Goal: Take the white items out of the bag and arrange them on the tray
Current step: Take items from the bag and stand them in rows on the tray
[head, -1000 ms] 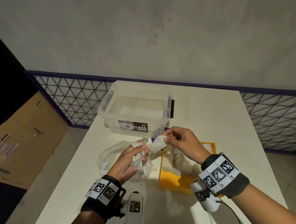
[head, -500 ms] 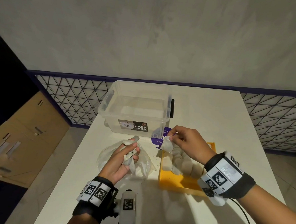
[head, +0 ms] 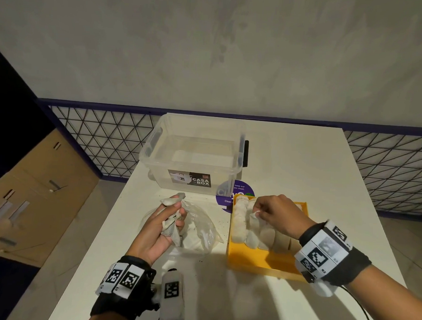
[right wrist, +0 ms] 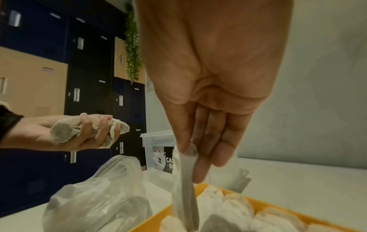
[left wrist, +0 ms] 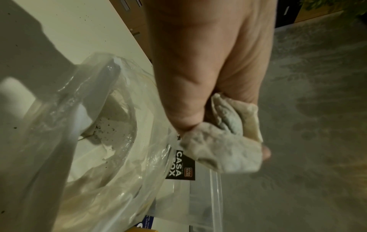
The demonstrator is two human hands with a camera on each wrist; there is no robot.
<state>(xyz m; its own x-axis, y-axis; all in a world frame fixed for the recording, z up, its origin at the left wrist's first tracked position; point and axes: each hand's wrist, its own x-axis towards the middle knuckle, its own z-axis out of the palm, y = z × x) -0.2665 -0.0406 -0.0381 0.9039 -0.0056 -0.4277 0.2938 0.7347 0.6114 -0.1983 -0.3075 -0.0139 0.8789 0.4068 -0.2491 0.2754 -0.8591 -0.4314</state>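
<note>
Soft white paper fills my left hand (head: 158, 227): its fingers curl round a crumpled bunch of white sachets (head: 171, 215), held up just above the clear plastic bag (head: 201, 229). My right hand (head: 279, 216) pinches one white sachet (right wrist: 184, 188) by its top edge between thumb and forefinger, the other fingers straight; the sachet hangs upright with its lower end down among the row already in the yellow tray (head: 256, 262). That row of sachets (head: 241, 222) fills the far part of the tray. The bag lies slack on the white table (head: 222, 302), just left of the tray. A clear storage box (head: 195, 159) stands beyond them, and a purple sticker (head: 227, 192) shows between box and tray.
</note>
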